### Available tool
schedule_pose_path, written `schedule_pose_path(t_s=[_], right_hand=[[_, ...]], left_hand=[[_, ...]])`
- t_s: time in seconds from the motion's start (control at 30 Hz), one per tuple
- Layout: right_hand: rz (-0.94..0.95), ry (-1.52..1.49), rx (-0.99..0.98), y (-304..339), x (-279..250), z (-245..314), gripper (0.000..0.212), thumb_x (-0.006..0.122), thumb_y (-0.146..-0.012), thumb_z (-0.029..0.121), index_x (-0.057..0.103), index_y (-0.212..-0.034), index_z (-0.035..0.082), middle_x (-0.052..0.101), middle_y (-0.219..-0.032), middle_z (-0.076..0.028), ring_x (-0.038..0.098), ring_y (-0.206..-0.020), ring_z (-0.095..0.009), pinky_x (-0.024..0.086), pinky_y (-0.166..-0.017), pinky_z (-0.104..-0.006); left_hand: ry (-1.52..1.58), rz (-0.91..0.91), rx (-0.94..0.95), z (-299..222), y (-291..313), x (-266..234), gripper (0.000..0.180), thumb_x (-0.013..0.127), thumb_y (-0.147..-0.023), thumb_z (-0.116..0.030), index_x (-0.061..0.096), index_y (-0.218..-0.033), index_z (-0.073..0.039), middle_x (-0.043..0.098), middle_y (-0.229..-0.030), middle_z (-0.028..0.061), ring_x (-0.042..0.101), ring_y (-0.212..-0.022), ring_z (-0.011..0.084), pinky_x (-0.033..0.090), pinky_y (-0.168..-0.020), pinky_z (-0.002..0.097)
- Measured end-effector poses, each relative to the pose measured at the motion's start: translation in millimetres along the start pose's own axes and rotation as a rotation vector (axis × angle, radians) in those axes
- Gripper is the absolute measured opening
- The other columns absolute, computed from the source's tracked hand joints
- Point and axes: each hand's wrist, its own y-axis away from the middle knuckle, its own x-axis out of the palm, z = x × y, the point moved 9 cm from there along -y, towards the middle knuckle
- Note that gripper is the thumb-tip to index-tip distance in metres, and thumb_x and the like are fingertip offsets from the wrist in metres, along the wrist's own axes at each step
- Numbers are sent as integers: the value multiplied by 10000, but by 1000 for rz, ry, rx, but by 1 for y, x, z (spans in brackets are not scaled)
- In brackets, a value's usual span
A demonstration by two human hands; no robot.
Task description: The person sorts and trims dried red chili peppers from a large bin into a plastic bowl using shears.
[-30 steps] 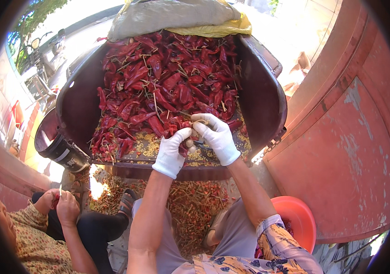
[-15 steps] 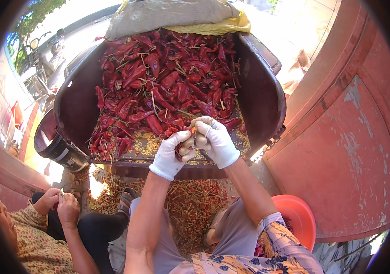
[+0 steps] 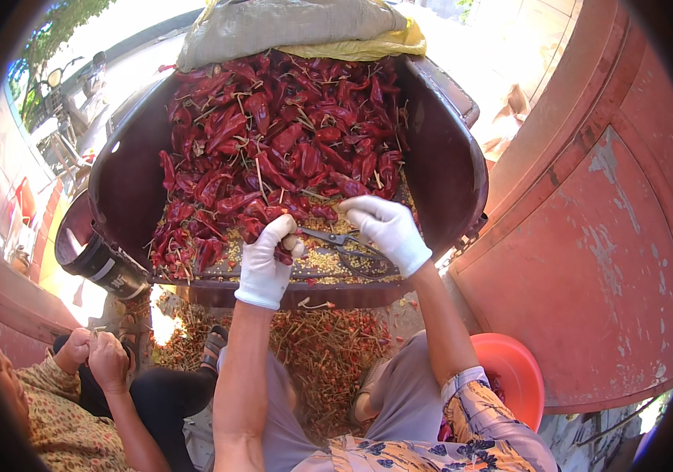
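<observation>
My left hand (image 3: 267,263), in a white glove, is closed on a dark red dried chili pepper (image 3: 282,255), mostly hidden by the fingers. To its right, my white-gloved right hand (image 3: 390,232) is raised with its fingers bent loosely and slightly apart, and no thing shows in them. Just below it are dark scissors (image 3: 338,239), blades toward my left hand, seemingly lying on the seed-strewn cart bed. A heap of red dried chili peppers (image 3: 273,134) fills the cart (image 3: 447,149) beyond both hands. A pale pepper stem (image 3: 317,304) shows at the cart's near edge.
Stems and scraps (image 3: 329,354) cover the ground between my feet. An orange-red basin (image 3: 513,377) stands by my right leg, a black bucket (image 3: 104,263) left of the cart. A co-worker's hands (image 3: 104,354) are at the lower left. A red metal door (image 3: 573,299) stands right.
My hands have moved apart, the right one going right and the left one slightly left and down. The scissors now show between them. A stem has appeared at the cart's near edge.
</observation>
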Motion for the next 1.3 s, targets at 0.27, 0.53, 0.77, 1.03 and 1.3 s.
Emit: schedule_pose_path(t_s=[0.27,0.53,0.77,1.03,1.3], right_hand=[[-399,923,-98,-29,-45,-24,242,658,-860,259,645,-1055,117,642,-979,-90,656,-882,-307,513,-773,-409],[-334,947,-184,-32,-22,-26,257,666,-847,290,621,-1059,153,639,-958,-105,643,-858,-326,505,-741,-430],[-416,665,-410,-18,-21,-2,130,652,-858,127,621,-984,137,623,-897,-102,638,-772,-299,507,-667,-379],[-181,400,-494,2,12,35,140,649,-853,71,603,-983,92,642,-867,-126,658,-753,-258,515,-671,-332],[-15,72,-74,-18,1,-21,127,614,-890,78,625,-995,8,591,-750,14,491,-695,-39,448,-630,-234]], left_hand=[[-434,-13,103,12,-3,16,285,677,-843,-65,638,-1114,16,650,-814,29,564,-603,104,472,-559,263],[-520,-2,146,18,-3,24,337,719,-804,-44,624,-1126,-13,666,-827,16,597,-637,87,493,-562,237],[-712,-27,389,7,-1,32,430,696,-786,23,590,-1201,-13,671,-991,57,658,-751,153,535,-683,285],[-1414,157,502,0,12,67,387,709,-737,18,563,-1094,-4,623,-1210,164,653,-1032,305,512,-849,326],[-1322,272,778,-16,35,89,348,712,-717,30,549,-1022,-3,488,-1409,195,558,-1227,306,495,-925,326]])
